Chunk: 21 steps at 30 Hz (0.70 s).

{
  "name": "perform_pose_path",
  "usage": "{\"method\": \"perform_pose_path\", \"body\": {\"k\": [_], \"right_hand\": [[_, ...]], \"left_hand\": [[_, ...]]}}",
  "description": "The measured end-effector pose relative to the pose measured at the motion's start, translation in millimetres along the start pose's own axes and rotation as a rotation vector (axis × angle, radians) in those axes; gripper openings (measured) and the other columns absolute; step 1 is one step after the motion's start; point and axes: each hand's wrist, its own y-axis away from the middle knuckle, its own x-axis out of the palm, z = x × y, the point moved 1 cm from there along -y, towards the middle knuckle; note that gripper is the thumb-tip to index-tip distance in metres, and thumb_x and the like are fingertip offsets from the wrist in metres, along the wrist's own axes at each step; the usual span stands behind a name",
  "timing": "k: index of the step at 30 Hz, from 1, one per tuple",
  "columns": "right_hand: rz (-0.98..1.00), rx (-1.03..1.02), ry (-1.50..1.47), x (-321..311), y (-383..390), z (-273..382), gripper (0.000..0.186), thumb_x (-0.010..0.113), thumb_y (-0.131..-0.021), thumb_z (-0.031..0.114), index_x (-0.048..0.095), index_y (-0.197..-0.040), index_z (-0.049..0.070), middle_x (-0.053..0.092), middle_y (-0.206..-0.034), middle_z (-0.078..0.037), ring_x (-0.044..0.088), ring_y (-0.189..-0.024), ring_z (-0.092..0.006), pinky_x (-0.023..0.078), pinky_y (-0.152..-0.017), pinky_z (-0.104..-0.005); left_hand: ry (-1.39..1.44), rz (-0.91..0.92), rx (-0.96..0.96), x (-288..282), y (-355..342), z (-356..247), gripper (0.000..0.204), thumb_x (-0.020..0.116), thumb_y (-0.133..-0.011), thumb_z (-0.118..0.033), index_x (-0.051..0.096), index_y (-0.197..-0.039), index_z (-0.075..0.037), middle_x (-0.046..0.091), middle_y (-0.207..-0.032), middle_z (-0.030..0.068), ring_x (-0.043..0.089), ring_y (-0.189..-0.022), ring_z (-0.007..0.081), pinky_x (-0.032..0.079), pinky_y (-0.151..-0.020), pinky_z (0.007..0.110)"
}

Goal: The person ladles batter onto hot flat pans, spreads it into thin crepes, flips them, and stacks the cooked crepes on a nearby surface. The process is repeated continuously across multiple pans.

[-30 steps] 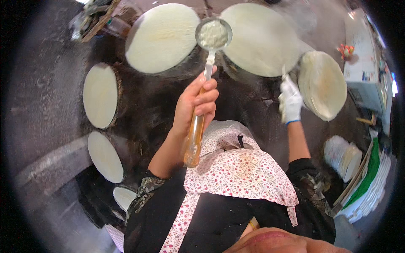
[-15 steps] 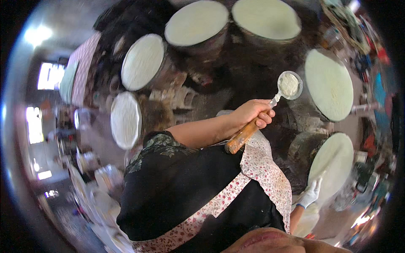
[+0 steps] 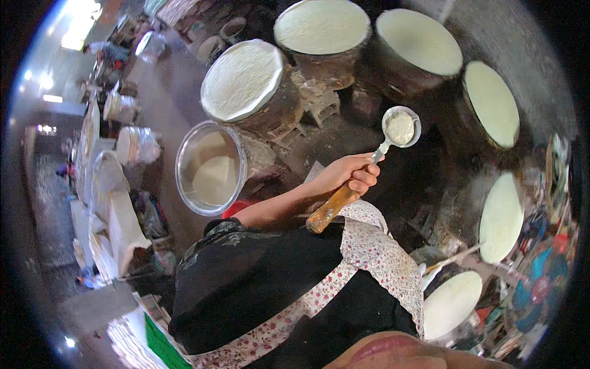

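My bare left hand [image 3: 351,173] is closed round the wooden handle of a metal ladle [image 3: 332,212]. The ladle's round cup, up and to the right, holds thick white batter [image 3: 400,127]. Below that forearm, to the left, stands a round bucket [image 3: 179,175] with pale batter inside. My right hand [image 3: 422,269], in a white glove, is almost wholly hidden beside the flowered apron, its fingers out of sight. Close to it a thin wooden stick [image 3: 455,257] slants over the near right griddle [image 3: 453,305], which bears a pale round sheet; whether the hand grips the stick is unclear.
Several round griddles on dark drum-like stands curve about me, among them a far left one [image 3: 243,80] and a far middle one [image 3: 322,27], topped with pale sheets. White sheets [image 3: 120,215] hang at the left. A blue fan [image 3: 522,289] stands at the right.
My view has swung left, bringing the batter bucket into sight. The left hand still holds the filled ladle. My gloved right hand, earlier over the near right griddle, is now mostly hidden.
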Motion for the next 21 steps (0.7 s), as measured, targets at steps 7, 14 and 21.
{"method": "perform_pose_path", "body": {"k": [7,14,21], "right_hand": [[0.603,0.009,-0.301,182,8,265,0.053,0.061,-0.1,-0.001,0.059,-0.151,0.012,0.066,-0.118,-0.002,0.05,-0.066,-0.0067,0.042,-0.058,-0.0233],[1.049,-1.05,0.174,372,112,394,0.045,0.069,-0.096,0.006,0.071,-0.138,0.021,0.063,-0.106,-0.015,0.068,-0.092,-0.0264,0.053,-0.085,-0.0324],[1.344,-0.838,-0.437,526,133,521,0.044,0.067,-0.099,0.008,0.063,-0.14,-0.005,0.07,-0.132,-0.01,0.065,-0.112,-0.0182,0.052,-0.099,-0.0323]], "left_hand": [[0.123,0.055,0.278,-63,95,-95,0.036,0.042,-0.113,-0.016,0.045,-0.148,-0.006,0.042,-0.088,-0.0051,0.037,-0.06,0.0002,0.035,-0.042,0.015],[0.403,-0.028,0.71,-129,202,-131,0.03,0.04,-0.114,-0.014,0.047,-0.142,-0.007,0.042,-0.087,-0.0029,0.04,-0.059,0.0018,0.039,-0.041,0.019],[0.588,-0.25,1.056,-146,247,-104,0.035,0.037,-0.116,-0.018,0.041,-0.149,-0.007,0.039,-0.087,-0.0008,0.037,-0.055,0.0024,0.036,-0.038,0.017]]}}
